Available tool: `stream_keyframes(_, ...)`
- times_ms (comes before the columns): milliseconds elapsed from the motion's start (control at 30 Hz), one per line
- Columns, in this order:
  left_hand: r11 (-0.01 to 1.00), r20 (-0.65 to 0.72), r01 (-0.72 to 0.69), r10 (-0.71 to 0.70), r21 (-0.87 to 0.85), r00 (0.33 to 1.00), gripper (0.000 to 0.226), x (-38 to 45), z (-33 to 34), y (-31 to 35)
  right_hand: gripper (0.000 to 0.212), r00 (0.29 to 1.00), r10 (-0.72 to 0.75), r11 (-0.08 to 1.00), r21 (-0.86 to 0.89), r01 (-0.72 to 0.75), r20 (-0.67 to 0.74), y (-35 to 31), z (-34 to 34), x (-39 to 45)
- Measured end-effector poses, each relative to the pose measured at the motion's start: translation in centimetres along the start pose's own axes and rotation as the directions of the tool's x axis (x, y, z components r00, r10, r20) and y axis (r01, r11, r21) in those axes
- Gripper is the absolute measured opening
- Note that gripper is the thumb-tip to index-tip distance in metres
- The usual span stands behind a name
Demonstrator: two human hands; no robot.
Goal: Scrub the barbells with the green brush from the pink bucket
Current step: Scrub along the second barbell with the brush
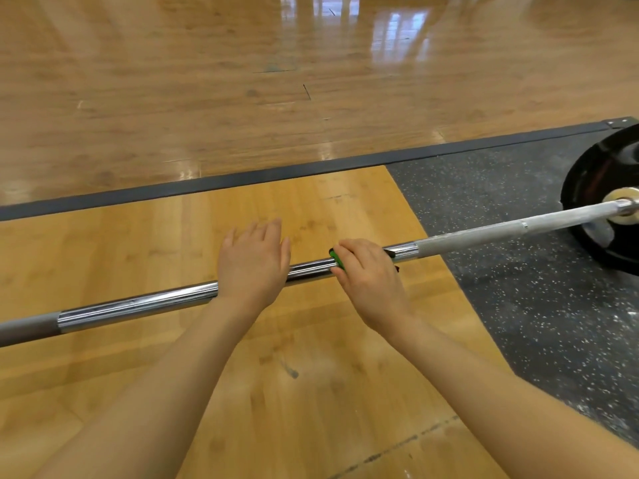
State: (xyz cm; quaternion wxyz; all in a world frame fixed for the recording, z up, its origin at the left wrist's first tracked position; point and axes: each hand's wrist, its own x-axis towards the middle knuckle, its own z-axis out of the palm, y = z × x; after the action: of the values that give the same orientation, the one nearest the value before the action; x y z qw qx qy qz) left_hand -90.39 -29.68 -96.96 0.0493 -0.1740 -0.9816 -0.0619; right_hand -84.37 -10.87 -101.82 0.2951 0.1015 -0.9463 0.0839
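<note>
The scene is bright and evenly lit. Strong white glare patches sit on the glossy wooden floor [242,81] at the upper right of the frame, probably windows reflected. Thin highlights run along the chrome barbell [138,305]. Shadows are faint and soft under the bar. Wide-angle distortion bends straight lines near the edges. The upper frame is slightly smeared, and the black weight plate [601,188] at the right edge looks soft.
</note>
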Motion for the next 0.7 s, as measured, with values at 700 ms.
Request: stream_keyframes(700, 0.996, 0.1, 0.08, -0.083, 0.038, 0.991, 0.046, -0.7, 0.3, 0.2, 0.037, 0.992, 0.078, 0.997, 0.025, -0.076, -0.098, 0.8, 0.3, -1.1)
